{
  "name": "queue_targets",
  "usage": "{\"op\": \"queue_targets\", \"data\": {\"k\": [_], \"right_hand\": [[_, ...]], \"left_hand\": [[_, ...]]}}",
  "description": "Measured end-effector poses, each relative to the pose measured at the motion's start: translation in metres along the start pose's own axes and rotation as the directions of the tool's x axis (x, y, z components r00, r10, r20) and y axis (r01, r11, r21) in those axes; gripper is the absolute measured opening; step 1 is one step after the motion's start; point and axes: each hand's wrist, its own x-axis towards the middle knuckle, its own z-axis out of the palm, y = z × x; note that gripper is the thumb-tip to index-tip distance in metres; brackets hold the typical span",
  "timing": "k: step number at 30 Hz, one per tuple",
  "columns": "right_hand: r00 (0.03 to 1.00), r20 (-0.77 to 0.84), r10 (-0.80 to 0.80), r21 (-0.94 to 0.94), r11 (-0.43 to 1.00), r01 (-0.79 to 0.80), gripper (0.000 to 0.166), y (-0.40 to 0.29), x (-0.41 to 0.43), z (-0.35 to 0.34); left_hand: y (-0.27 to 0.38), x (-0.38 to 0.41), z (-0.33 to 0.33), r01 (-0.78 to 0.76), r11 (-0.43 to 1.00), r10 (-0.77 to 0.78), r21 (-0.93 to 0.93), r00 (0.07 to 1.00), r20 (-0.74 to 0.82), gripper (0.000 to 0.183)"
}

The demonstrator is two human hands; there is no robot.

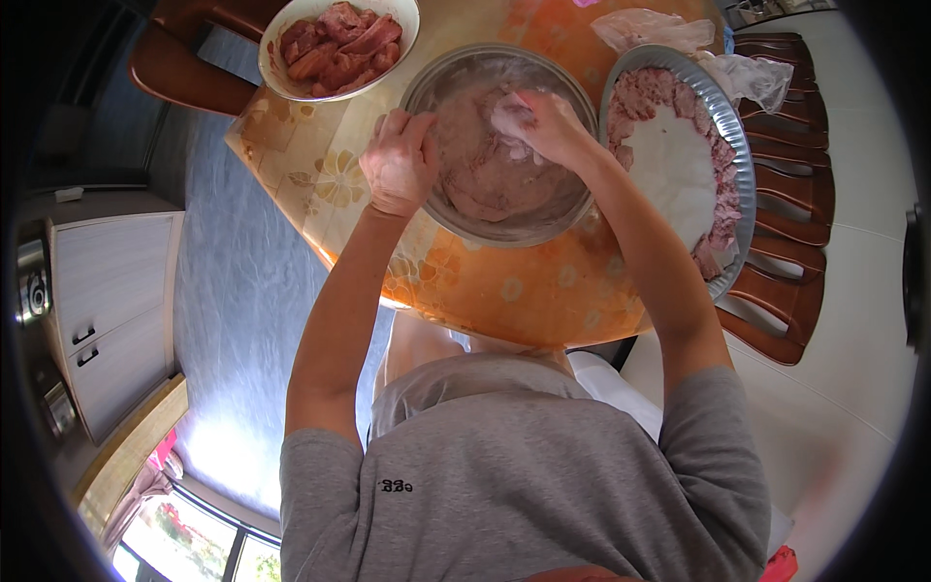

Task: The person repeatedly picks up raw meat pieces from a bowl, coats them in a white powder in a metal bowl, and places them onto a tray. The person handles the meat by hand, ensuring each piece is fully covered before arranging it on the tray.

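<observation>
A round metal bowl [502, 236] stands before me on the table, with pinkish-grey meat paste [487, 174] spread inside and whitish smears on its wall. At the bowl's left edge, my left hand [398, 161] has its fingers curled over the rim. My right hand [549, 127] is inside the bowl, over the paste, its fingers closed around a pale whitish clump [513, 116]. That clump is blurred, and I cannot tell exactly what it is. To the right of the bowl is an oval metal tray [747, 196], lined in white, with pieces of pink minced meat [658, 91] around its edge.
A white enamel bowl [268, 73] of raw meat strips [342, 47] sits at the back left. Crumpled clear plastic bags [654, 30] lie behind the tray. The patterned tablecloth [509, 291] covers the table. Brown wooden chairs [793, 189] stand along the right.
</observation>
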Motion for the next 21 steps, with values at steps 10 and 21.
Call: {"op": "queue_targets", "data": {"k": [10,21], "right_hand": [[0.982,0.011,-0.187,-0.652,0.743,0.149,0.026,0.034,0.011,0.055],[0.991,0.015,-0.133,-0.576,0.809,0.117,0.028,0.026,-0.009,0.067]], "left_hand": [[0.001,-0.001,0.005,0.003,1.0,-0.003,-0.003,1.0,-0.009,0.018],[0.002,0.002,0.007,-0.034,0.999,0.034,-0.012,0.999,0.005,0.018]]}}
